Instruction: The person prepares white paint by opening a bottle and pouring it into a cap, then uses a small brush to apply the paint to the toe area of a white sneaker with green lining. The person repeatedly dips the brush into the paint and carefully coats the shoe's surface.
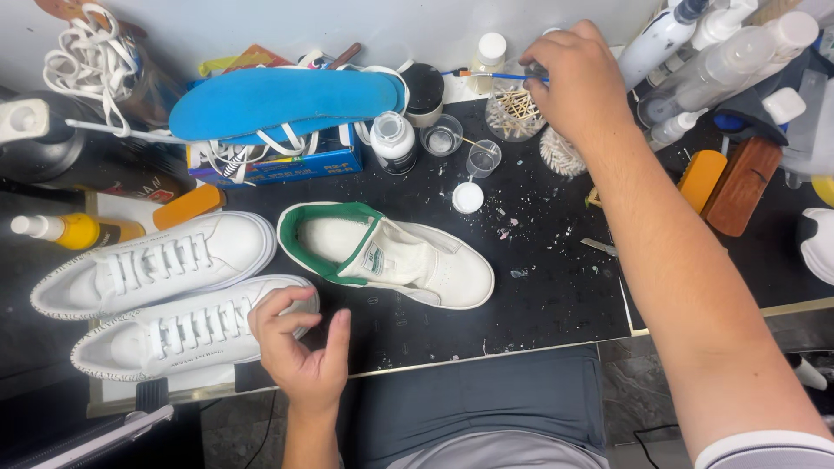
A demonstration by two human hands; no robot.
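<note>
The right hand is stretched to the far edge of the worktop, its fingers pinched together on a thin blue-handled tool whose shaft runs roughly level, pointing off to the left from the fingertips. Just below and touching the hand's underside sits a clear cup of wooden sticks, with a bundle of cotton swabs just beside it on the near side. The left hand rests near the front edge, fingers loosely curled and apart, holding nothing; its fingertips lie against the toe of the nearer white laced sneaker, which lies beside its twin, both with long axes running left to right. Between the two hands lies the unlaced white sneaker with green lining, toe pointing right and slightly toward the person, heel opening to the left; the left hand is the nearer of the two to it, the right hand well apart from it. The worktop is a dark mat flecked with pale paint spots. Room is tight at the back: a blue insole atop a box, small jars, a white cap, spray bottles and wooden brushes crowd there.
</note>
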